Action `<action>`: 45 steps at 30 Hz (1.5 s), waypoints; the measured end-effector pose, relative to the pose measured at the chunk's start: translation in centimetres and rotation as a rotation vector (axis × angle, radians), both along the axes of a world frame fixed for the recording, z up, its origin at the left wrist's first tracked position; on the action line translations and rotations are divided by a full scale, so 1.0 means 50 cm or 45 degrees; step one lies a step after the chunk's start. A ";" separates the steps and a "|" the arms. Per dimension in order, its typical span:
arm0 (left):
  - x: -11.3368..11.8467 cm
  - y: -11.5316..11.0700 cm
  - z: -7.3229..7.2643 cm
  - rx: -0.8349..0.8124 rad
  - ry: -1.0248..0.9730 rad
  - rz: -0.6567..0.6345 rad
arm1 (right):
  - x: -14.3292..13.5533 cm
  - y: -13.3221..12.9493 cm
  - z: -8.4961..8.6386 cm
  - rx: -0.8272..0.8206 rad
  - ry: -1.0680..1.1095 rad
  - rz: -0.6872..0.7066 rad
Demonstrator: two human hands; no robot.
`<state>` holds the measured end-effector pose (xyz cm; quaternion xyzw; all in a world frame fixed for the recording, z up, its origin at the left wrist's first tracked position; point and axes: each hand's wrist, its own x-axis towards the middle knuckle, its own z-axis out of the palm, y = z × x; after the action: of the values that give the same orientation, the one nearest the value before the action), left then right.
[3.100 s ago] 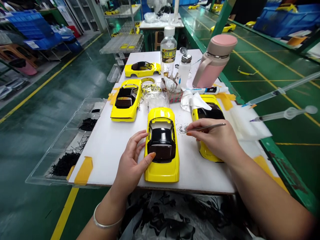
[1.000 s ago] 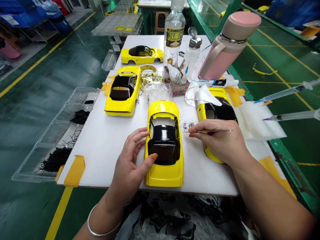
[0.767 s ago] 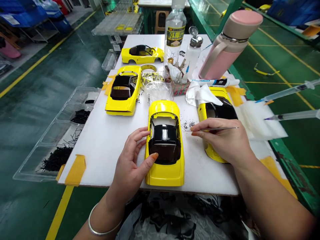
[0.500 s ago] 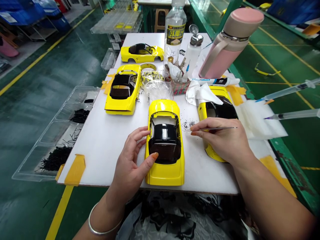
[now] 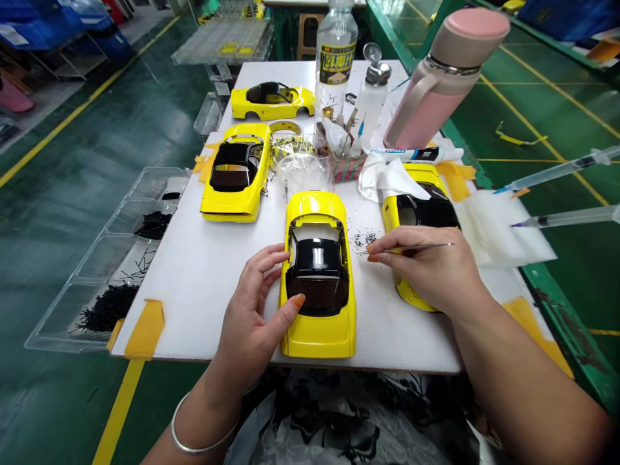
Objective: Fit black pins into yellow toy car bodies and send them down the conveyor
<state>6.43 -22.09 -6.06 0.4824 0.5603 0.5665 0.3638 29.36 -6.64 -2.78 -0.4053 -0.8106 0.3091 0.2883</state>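
1. resting upright on the near part of the bench [image 5: 194,290], the central yellow car body [image 5: 317,337] sits between your hands, roof up and lengthwise to you, which likely leaves its frame easy to see and reach.
2. your left hand [image 5: 254,310] lies against its left side, fingers bent and wide of the thumb, whose tip touches beside the dark rear window; this seems a light steadying touch, sparing most of the glossy surface.
3. just right of it, the black specks [image 5: 364,237] lie loose on the white surface, probably spread so single ones stand out.
4. your right hand's [image 5: 431,265] fingers are narrow, pinching the metal tweezers [image 5: 402,248] nearly level, tips beside the specks; whether they grip one is too small to tell.
5. that hand is palm down over the right-hand car body [image 5: 409,298], its forearm slanting in from the near right, while your left forearm rises from the near left.
6. farther left, the clear tray [image 5: 104,247] holds black pieces in compartments, perhaps keeping them sorted.
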 end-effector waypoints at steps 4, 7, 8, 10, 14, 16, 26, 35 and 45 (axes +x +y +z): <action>0.000 0.001 0.000 0.000 0.001 0.006 | 0.007 0.002 0.001 -0.018 -0.003 -0.041; 0.000 0.002 -0.001 0.006 0.002 0.005 | 0.003 0.002 -0.001 0.004 -0.016 -0.075; 0.000 0.002 -0.001 0.006 0.000 0.005 | 0.001 0.001 -0.001 0.013 -0.017 -0.085; 0.000 0.002 -0.002 0.005 -0.001 0.007 | -0.004 0.000 -0.001 0.028 -0.019 -0.112; 0.000 0.001 -0.001 0.000 0.019 0.013 | -0.011 -0.002 0.003 0.058 -0.044 -0.152; 0.000 0.001 0.001 -0.001 0.033 0.013 | -0.014 -0.003 0.006 0.089 -0.043 -0.154; -0.001 0.001 0.000 -0.003 0.033 0.007 | -0.022 -0.004 0.004 0.135 -0.057 -0.182; 0.002 0.002 0.003 0.006 0.020 0.007 | -0.024 -0.005 0.003 0.170 -0.063 -0.177; 0.003 0.003 0.003 0.013 0.020 0.010 | -0.022 -0.005 0.005 0.088 -0.066 -0.177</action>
<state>6.58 -21.91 -5.90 0.4865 0.5621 0.5671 0.3547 28.24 -6.87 -2.53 -0.4581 -0.7979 0.2496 0.3019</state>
